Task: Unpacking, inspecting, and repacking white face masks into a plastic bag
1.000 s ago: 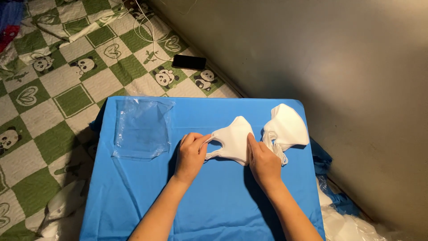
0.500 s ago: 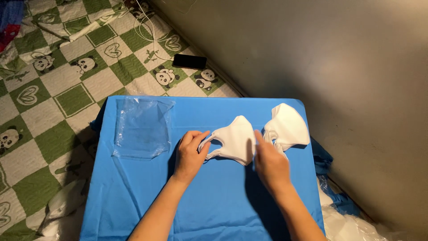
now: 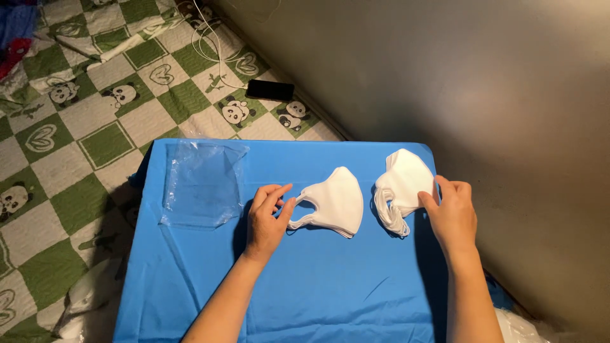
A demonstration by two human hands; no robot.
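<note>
A green-and-white checked quilt with panda prints covers the floor, and on it stands the worktop under a blue cloth. A clear plastic bag lies flat on its left part. Near the right edge sits the stack of white masks, ear loops hanging toward the person. Just left of it, apart from the stack, a small pile of folded white masks lies flat, long axis left to right, rounded nose end pointing right, ear loops pointing left. The left hand pinches those loops between thumb and fingers. The right hand, fingers loosely curled, touches the stack's right edge; a second ago it rested between pile and stack, on the pile's right end. A black phone lies on the quilt.
</note>
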